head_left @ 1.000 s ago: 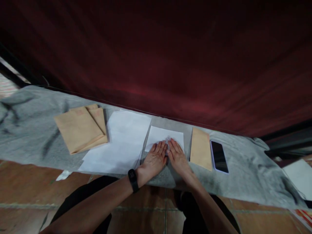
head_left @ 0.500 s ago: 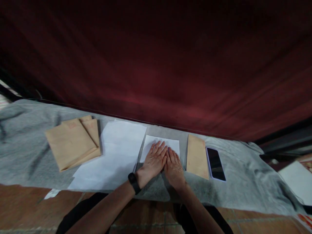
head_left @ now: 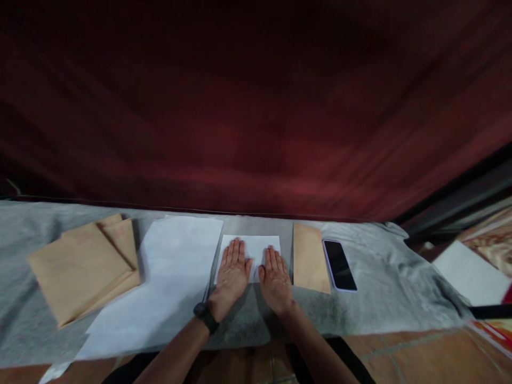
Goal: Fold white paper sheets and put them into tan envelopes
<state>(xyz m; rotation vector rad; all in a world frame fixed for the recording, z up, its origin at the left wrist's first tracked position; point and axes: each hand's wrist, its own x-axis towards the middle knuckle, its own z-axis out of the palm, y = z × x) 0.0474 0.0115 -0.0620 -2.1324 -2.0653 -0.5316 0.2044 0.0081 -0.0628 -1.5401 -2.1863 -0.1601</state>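
Small white paper: a plain rectangle [head_left: 256,246] is laid flat on the grey cloth [head_left: 394,280], between the white sheets and the single envelope, and is partly covered by both hands.
Left hand: the left hand [head_left: 232,269] is placed palm down on the left part of the rectangle; its fingers are straight and held close together, with the thumb spread a little toward the middle.
Right hand: the right hand [head_left: 276,278] is set palm down over the right part, its fingers stretched forward with narrow gaps and the thumb turned inward; a strip of bare paper is left between the two hands.
Left wrist: a black wristband [head_left: 206,318] is worn there.
White sheets: a loose stack of larger sheets [head_left: 172,282] is spread just left of the rectangle, its edges unevenly aligned.
Kraft envelopes: a brown pile [head_left: 82,264] is stacked askew farther left, beside the sheets.
Single envelope: one narrower kraft envelope [head_left: 310,258] is laid to the right of the right hand, apart from it.
Smartphone: a dark-screened phone in a lilac case [head_left: 340,265] is placed face up just beside that envelope.
Backdrop: a dark red curtain [head_left: 256,117] is hung behind the cloth.
Floor: brown tiles [head_left: 424,357] are seen below the cloth's near edge.
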